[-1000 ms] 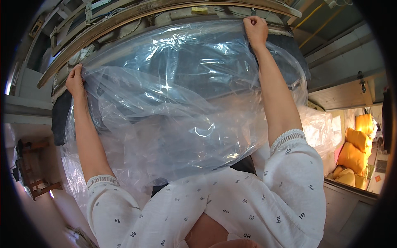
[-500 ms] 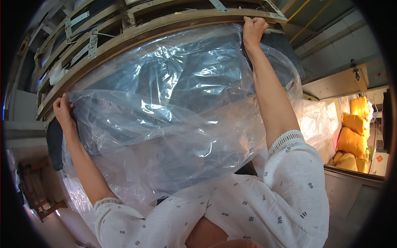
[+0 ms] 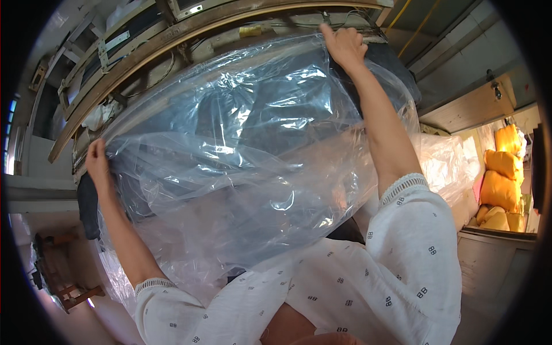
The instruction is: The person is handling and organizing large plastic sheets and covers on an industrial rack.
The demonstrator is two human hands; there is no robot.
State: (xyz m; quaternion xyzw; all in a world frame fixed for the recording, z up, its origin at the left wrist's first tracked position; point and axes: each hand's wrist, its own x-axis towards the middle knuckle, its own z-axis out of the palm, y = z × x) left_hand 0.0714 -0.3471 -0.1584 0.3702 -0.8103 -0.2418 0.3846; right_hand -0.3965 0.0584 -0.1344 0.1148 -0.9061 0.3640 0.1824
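Note:
A wide sheet of clear plastic film (image 3: pixel 230 167), crinkled and shiny, spreads in front of me over a dark surface. At its far left corner, my left hand (image 3: pixel 99 164) is closed, with fingertips pinched on the film's edge. My right hand (image 3: pixel 347 49) is at the far right corner, its fingers curled by the film's edge and its thumb side pointing away; the grip is partly hidden. Between the hands the far edge runs fairly straight. Just beyond both hands is a long wooden bar (image 3: pixel 224 22) of a slatted frame, apart from the film.
Behind the film lies a worn ledge with a small yellow piece (image 3: pixel 249 31) and loose wires. White crumpled material (image 3: pixel 102 115) sits near the left end. To the right are more bunched plastic (image 3: pixel 448 164), a wooden panel (image 3: pixel 471 115) and stacked yellow bundles (image 3: pixel 501 178).
The wooden frame has shifted up and away from my hands, uncovering the ledge behind the film. My right hand has come off the bar; my left hand has moved slightly nearer and right.

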